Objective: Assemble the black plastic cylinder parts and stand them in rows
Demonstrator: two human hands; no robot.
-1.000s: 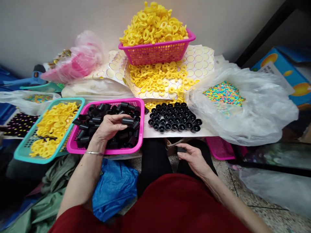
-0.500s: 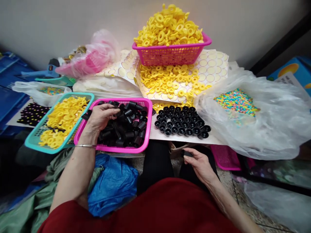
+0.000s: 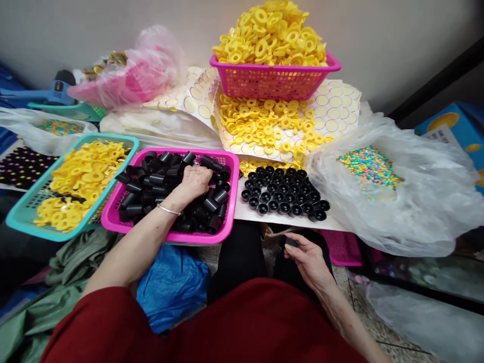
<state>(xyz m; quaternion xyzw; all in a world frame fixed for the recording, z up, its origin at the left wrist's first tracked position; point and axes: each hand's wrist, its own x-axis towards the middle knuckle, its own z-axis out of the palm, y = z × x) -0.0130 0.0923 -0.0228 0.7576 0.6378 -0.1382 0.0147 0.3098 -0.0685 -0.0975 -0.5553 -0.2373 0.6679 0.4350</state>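
Observation:
My left hand reaches down into a pink basket filled with black plastic cylinders. Its knuckles face up and its fingertips are hidden among the cylinders, so whether it grips one does not show. Lower down, above my lap, my right hand is closed on a black cylinder between thumb and fingers. Between the two hands and farther back, several short black round cups stand in close rows on a white board, with their hollow ends up.
Left stands a turquoise basket of yellow rings. Behind, a pink basket heaped with yellow rings stands above more loose yellow rings on a circle-printed sheet. To the right lies a clear plastic bag with coloured beads.
My left hand has moved right and down, from the basket's left side into the cylinders. My right hand stays above my lap with its cylinder. The view has shifted slightly.

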